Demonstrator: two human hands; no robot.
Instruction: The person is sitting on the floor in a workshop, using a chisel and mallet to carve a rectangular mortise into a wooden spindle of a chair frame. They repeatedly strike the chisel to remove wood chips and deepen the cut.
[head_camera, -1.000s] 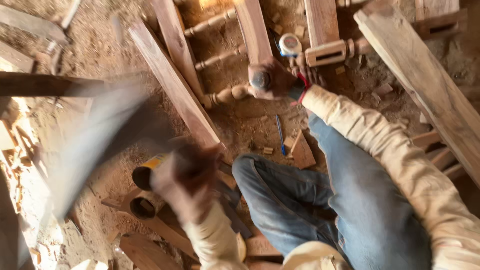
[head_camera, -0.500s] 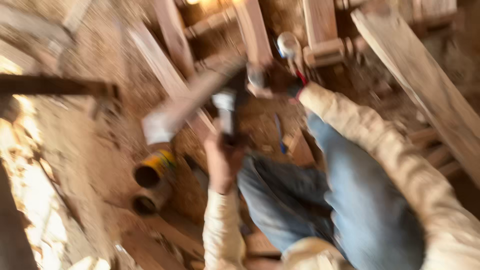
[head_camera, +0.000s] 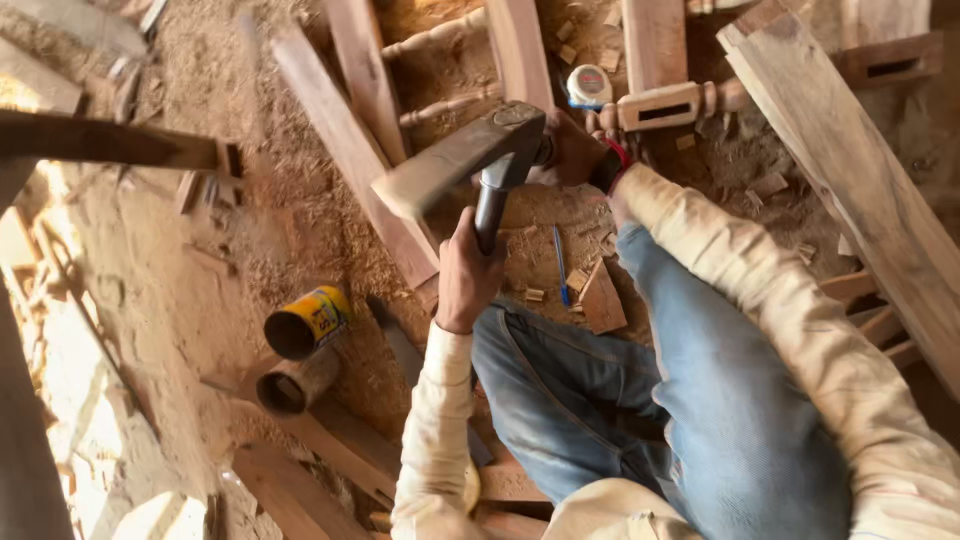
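My left hand is shut on the dark handle of an adze-like hammer. Its broad metal head lies just above my right hand and hides part of it. My right hand, a red band at its wrist, is closed around a dark chisel handle set against a turned wooden spindle with a mortise slot. The chisel's blade is hidden. My knees in blue jeans fill the lower middle.
A tape measure lies above the spindle. A blue pen and a wood offcut rest in sawdust by my knee. A yellow can and a second can lie left. Planks and spindles surround me.
My left hand has swung the hammer from low on the left up and to the right, bringing its head over my right hand. My right hand has stayed on the chisel.
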